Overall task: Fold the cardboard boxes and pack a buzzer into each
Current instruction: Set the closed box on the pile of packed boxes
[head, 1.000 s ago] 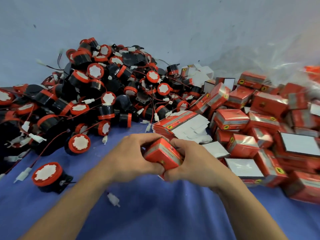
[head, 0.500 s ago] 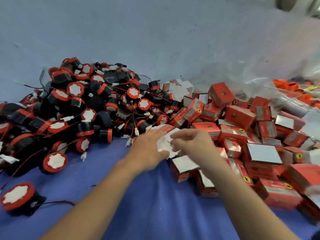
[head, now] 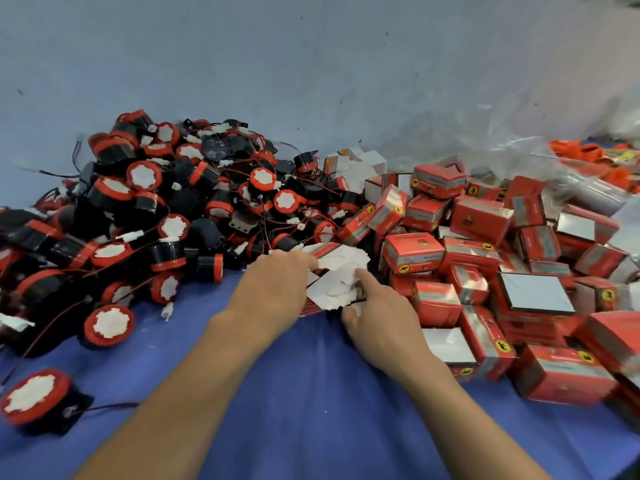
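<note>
Two flat boxes (head: 337, 275) may lift as one.
Your right hand (head: 377, 320), forefinger straight, presses their stack at mid-tabletop; your left hand (head: 277, 282) curls at its left edge, grip unclear. Buzzers (head: 173, 202) lie heaped beyond, far left.

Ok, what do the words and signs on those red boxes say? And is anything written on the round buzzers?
Red boxes: lines of print on the tops and sides, all too blurred to read.
Yellow round signs on the boxes: a black figure, perhaps an animal; no readable letters.
Buzzers: plain white faces in red rings, no writing visible.
No text can be quoted.
</note>
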